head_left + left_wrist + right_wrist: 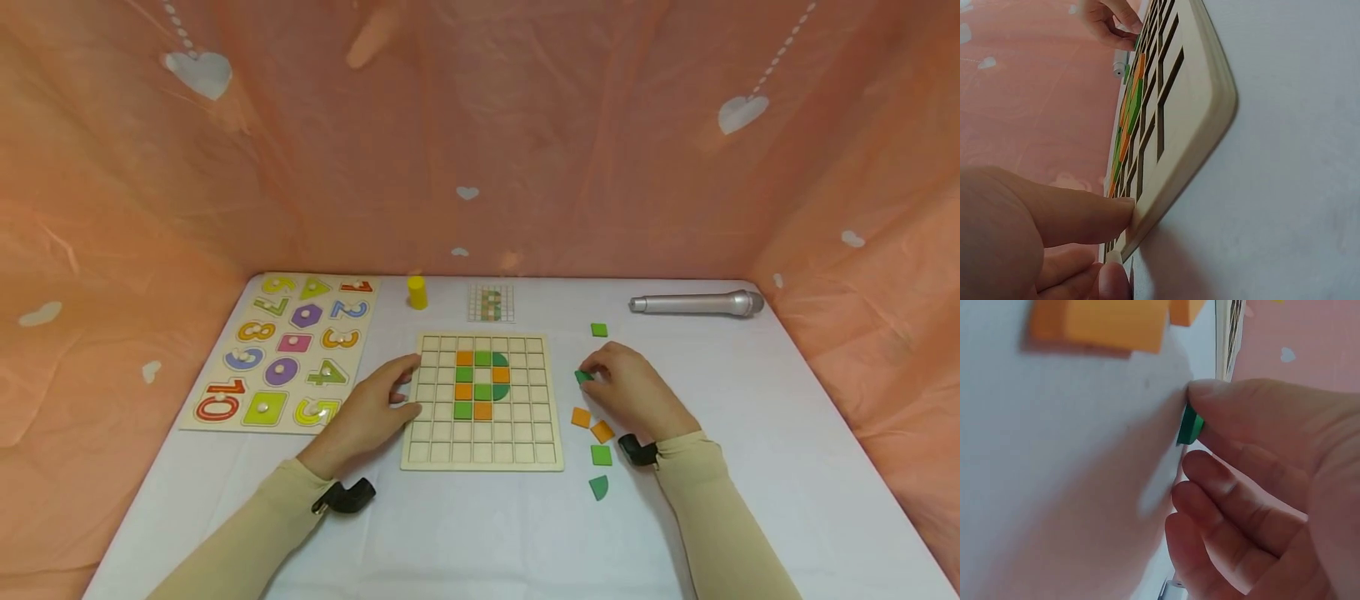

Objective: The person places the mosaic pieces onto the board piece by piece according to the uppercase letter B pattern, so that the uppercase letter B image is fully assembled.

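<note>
A square wooden grid board (483, 454) carries orange and light green square tiles and dark green quarter-round tiles, set in a P-like shape. At its left edge rests my left hand (371, 412), thumb (1110, 219) on the rim and other fingertips along the side. To the right of the board, my right hand (637, 387) pinches a dark green tile (1190, 425) between thumb and index finger, low over the cloth; its remaining fingers curl loosely. Nearest to this hand lie two orange square tiles (581, 417), a light green square tile (601, 455) and a dark green quarter-round tile (598, 487).
Another light green tile (598, 330) lies beyond my right hand. Behind the board are a small pattern card (491, 303) and a yellow cylinder (417, 292). A number-and-shape puzzle board (300, 400) occupies the left, a silver microphone (690, 303) the back right. Peach curtains surround the table.
</note>
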The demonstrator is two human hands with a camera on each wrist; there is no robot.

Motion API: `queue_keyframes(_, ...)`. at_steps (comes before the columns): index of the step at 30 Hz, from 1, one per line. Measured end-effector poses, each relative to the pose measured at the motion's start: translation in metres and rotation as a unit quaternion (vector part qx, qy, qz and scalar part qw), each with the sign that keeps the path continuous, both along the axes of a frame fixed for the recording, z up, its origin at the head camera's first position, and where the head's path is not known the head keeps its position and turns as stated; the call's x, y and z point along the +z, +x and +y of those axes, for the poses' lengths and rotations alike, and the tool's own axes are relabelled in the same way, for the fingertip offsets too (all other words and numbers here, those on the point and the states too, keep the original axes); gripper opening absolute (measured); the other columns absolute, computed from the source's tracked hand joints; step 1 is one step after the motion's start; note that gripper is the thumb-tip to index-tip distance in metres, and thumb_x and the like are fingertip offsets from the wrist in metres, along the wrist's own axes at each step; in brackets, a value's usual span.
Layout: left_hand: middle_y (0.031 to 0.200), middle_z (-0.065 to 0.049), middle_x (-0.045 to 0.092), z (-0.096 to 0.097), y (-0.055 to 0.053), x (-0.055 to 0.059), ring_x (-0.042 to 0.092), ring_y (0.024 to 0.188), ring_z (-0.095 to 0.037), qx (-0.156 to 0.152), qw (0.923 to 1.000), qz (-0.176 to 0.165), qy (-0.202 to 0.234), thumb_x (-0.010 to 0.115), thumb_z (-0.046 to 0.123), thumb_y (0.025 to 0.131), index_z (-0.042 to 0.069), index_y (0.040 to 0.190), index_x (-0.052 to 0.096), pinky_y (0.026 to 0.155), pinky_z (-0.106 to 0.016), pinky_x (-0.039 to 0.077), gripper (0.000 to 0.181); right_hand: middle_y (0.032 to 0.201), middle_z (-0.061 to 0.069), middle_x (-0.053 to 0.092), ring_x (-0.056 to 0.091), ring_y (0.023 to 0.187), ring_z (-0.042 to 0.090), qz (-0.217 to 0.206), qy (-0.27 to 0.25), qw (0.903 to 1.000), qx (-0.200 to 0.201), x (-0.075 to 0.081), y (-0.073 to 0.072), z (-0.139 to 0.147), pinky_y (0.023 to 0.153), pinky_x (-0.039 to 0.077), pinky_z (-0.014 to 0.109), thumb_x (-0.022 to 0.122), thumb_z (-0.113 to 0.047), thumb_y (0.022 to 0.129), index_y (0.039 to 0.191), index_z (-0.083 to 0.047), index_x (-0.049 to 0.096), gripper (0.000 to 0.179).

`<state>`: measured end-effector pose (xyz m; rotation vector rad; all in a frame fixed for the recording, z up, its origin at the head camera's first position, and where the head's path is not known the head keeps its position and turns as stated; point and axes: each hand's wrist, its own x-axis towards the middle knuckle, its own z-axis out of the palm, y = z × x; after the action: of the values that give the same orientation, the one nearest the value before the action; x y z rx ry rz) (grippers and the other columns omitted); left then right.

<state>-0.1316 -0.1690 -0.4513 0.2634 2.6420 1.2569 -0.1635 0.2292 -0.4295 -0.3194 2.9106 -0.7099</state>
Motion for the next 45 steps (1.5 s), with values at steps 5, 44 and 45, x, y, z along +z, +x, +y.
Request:
queue_keyframes(5, 0.156, -0.018, 0.056, 0.0, 0.0, 0.001, 0.064, 0.127, -0.029, 0.0, 1.0, -0.001, 0.002, 0.073, 0.011, 0.1, 0.009, 0.164, 0.044, 0.109, -0.048, 0.057, 0.07, 0.117, 0.009, 0.073, 0.066, 0.106, 0.028, -0.001, 0.006, 1.0, -0.001, 0.001, 0.0, -0.001, 0.103, 0.056, 0.053, 0.077, -0.019, 0.099, 0.117, -0.006, 0.079, 0.022)
queue_keyframes(44, 0.161, -0.016, 0.053, 0.0, 0.0, 0.0, 0.06, 0.136, -0.031, 0.002, 0.9999, -0.014, 0.008, 0.073, 0.011, 0.1, 0.011, 0.165, 0.041, 0.112, -0.048, 0.055, 0.072, 0.097, -0.001, 0.069, 0.064, 0.091, 0.016, 0.095, 0.025, 0.9889, 0.112, 0.001, 0.037, -0.111, 0.084, 0.061, 0.035, 0.086, -0.025, 0.093, 0.1, -0.009, 0.081, 0.018)
queue_keyframes(45, 0.16, -0.016, 0.053, 0.001, 0.0, 0.001, 0.06, 0.135, -0.031, 0.002, 0.9999, -0.012, 0.009, 0.073, 0.011, 0.1, 0.01, 0.165, 0.042, 0.112, -0.049, 0.055, 0.072, 0.097, -0.001, 0.068, 0.064, 0.09, 0.015, 0.096, 0.026, 0.9888, 0.112, 0.0, 0.037, -0.111, 0.083, 0.061, 0.035, 0.086, -0.025, 0.093, 0.1, -0.009, 0.081, 0.018)
